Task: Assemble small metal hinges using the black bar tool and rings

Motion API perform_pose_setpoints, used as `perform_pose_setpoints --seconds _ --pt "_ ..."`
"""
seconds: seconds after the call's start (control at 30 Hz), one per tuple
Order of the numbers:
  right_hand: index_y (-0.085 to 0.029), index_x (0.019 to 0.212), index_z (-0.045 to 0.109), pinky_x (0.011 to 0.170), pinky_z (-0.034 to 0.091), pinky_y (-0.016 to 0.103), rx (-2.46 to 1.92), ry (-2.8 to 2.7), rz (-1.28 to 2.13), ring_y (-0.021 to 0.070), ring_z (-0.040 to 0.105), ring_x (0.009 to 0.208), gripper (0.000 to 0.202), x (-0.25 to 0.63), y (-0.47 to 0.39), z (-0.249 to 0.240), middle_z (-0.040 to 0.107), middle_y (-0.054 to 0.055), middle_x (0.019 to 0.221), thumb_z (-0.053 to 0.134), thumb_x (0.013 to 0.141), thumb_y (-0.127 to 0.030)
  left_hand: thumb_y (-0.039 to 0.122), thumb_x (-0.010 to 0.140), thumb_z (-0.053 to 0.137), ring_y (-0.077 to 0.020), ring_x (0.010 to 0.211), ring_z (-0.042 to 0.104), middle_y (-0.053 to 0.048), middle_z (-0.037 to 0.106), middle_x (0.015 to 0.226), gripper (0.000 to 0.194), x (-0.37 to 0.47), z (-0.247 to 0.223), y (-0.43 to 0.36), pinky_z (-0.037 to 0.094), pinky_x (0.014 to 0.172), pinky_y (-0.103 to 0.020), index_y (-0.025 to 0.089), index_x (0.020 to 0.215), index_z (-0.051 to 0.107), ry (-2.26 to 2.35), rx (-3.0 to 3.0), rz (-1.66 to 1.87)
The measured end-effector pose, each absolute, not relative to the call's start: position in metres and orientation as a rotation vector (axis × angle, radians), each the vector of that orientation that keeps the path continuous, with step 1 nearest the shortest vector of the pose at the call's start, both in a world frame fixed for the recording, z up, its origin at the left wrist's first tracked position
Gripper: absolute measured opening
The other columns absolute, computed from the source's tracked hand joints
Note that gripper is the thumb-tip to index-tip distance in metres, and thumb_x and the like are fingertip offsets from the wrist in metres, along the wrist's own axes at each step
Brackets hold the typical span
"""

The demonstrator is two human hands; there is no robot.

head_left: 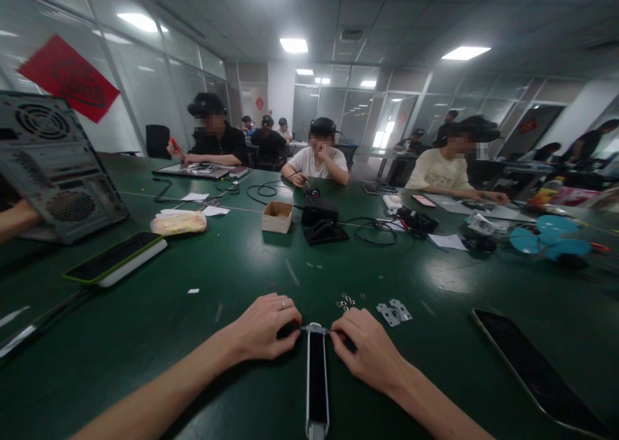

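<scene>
A long, narrow bar point(317, 382) with a black face and pale edges lies on the green table, pointing away from me. Across its far end sits a small metal piece point(316, 328) that sticks out on both sides. My left hand point(268, 327), with a ring on one finger, pinches the left end of this piece. From the other side, my right hand point(365, 350) pinches its right end, the fingers partly hiding it. Just beyond my right hand lie several small metal rings point(345, 301) and some flat metal brackets point(394, 312).
A phone point(532, 369) lies at right, and a green-edged phone-like device point(116, 259) at left near a computer case point(58, 169). Ahead stand an open cardboard box point(277, 218) and a black device point(319, 217) with cables. A blue fan blade point(549, 237) lies far right. Several people sit around.
</scene>
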State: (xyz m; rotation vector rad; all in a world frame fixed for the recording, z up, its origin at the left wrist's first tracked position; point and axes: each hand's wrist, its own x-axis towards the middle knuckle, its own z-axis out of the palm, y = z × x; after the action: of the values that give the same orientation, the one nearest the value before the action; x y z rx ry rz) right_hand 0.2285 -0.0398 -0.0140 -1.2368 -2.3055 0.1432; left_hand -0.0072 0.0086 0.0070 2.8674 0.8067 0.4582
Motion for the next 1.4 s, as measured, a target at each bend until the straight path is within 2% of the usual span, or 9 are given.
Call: perform_pose_setpoints --seconds 0.43,0.73,1.07,1.4 --pt "-0.017 0.077 0.062 0.064 0.034 0.029 -1.27 -2.265 0.04 0.0167 0.05 0.07 0.013 0.23 -0.037 -0.015 0.061 0.004 0.073 0.05 0.083 -0.017 0.024 0.082 0.051 -0.0178 0.077 0.059 -0.004 0.063 0.083 0.013 -0.006 0.007 0.007 0.042 0.069 -0.029 0.017 0.089 0.06 0.844 2.849 0.446" --pt "-0.017 0.094 0.064 0.072 0.04 0.034 -1.617 -2.144 -0.182 0.0225 0.053 0.088 0.018 0.257 -0.02 -0.016 0.063 0.009 0.095 0.049 0.085 -0.015 0.021 0.083 0.044 -0.0182 0.077 0.057 -0.005 0.063 0.086 0.018 -0.006 0.012 0.005 0.041 0.067 -0.03 0.016 0.089 0.06 0.864 2.848 0.474" --pt "-0.018 0.096 0.063 0.069 0.044 0.036 -1.545 -2.229 -0.197 0.0232 0.055 0.085 0.019 0.259 -0.021 -0.02 0.063 0.009 0.092 0.049 0.085 -0.01 0.018 0.081 0.045 -0.0177 0.074 0.057 -0.005 0.063 0.083 0.017 -0.005 0.013 0.005 0.041 0.065 -0.029 0.016 0.087 0.06 0.859 2.859 0.528" --pt "-0.016 0.087 0.064 0.069 0.043 0.037 -1.665 -2.247 -0.173 0.0224 0.055 0.081 0.011 0.258 -0.021 -0.016 0.064 0.007 0.087 0.055 0.084 -0.013 0.019 0.083 0.044 -0.0182 0.074 0.057 -0.005 0.062 0.082 0.016 -0.005 0.011 0.005 0.041 0.066 -0.03 0.016 0.087 0.06 0.85 2.879 0.508"
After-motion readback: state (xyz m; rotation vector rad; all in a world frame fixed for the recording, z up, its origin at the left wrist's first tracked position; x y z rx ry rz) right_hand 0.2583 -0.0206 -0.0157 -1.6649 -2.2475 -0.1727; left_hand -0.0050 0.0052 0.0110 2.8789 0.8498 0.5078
